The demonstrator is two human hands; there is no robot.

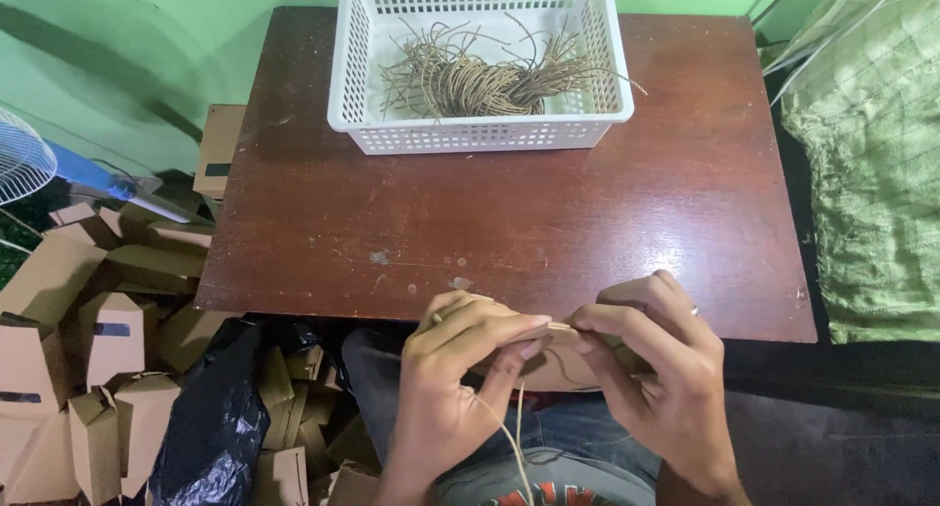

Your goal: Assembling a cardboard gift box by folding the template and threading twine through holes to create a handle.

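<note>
Brown cardboard piece [560, 354], small, flat, tan, held at the near edge of the dark wooden surface [548, 203], over the person's lap; pale twine [511, 437] hangs from it, two thin strands trailing down toward the jeans. Cardboard mostly hidden behind fingers, its shape can't be made out; how the twine attaches is unclear. Left hand [455, 389] near centre, fingers bent, thumb and forefinger pinched shut on the piece's top edge. Right hand [661, 369] just beside it, knuckles up, fingertips closed on the same piece from the right; ring on one finger. Both forearms cut off at the bottom. Far side: white plastic basket [470, 134] with a bundle of twine lengths [480, 75]. Left, on the floor: folded cardboard boxes [88, 359], black plastic bag [211, 428].
</note>
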